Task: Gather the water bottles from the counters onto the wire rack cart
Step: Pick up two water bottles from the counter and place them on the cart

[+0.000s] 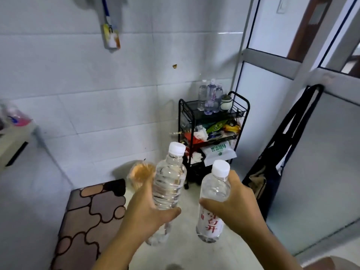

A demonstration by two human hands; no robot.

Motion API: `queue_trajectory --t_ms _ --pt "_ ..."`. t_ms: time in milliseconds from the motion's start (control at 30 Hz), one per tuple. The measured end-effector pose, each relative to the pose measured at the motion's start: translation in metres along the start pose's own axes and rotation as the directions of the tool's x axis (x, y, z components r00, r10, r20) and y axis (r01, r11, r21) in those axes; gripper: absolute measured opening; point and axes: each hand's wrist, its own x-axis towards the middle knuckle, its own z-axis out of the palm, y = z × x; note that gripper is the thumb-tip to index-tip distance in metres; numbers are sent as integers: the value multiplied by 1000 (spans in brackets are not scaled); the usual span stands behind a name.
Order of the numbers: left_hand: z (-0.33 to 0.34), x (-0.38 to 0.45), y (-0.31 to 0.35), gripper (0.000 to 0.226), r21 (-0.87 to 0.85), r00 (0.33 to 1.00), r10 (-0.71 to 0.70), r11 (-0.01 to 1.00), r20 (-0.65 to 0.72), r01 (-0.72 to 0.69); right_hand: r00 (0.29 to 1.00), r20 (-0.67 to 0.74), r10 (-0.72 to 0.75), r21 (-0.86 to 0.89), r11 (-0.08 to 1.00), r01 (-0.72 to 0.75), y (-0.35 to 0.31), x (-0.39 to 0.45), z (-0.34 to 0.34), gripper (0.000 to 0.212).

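Wire rack cart (212,131) stands against the wall, ahead of both hands. Three bottles (209,98) stand on its top shelf. Floor mat (91,217) lies to the left.

Two bare forearms, no sleeves, left grip (148,209) and right grip (236,207) ungloved.

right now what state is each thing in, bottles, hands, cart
clear unlabelled plastic bottle: capped, held in left hand
clear plastic bottle with red lettering: capped, held in right hand
black wire rack cart: upright against the tiled wall, lower shelves cluttered
three clear bottles on the cart's top shelf: upright, capped
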Motion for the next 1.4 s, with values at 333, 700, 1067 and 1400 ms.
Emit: queue_trajectory --t_ms 333,700,1067,1400 --pt "61 230 35 74 41 983 105 993 150 -112 981 -182 73 -19 997 -78 22 197 -45 67" --pt "154 423 56 66 -85 990 9 996 140 3 989 -142 49 53 998 -42 83 414 -83 72" --pt "171 586 57 58 -153 995 -87 985 -50 79 999 -20 -46 36 998 46 90 606 -82 65" --pt "157 738 8 69 -64 995 -8 998 99 15 986 -98 137 63 989 -131 101 703 2 66"
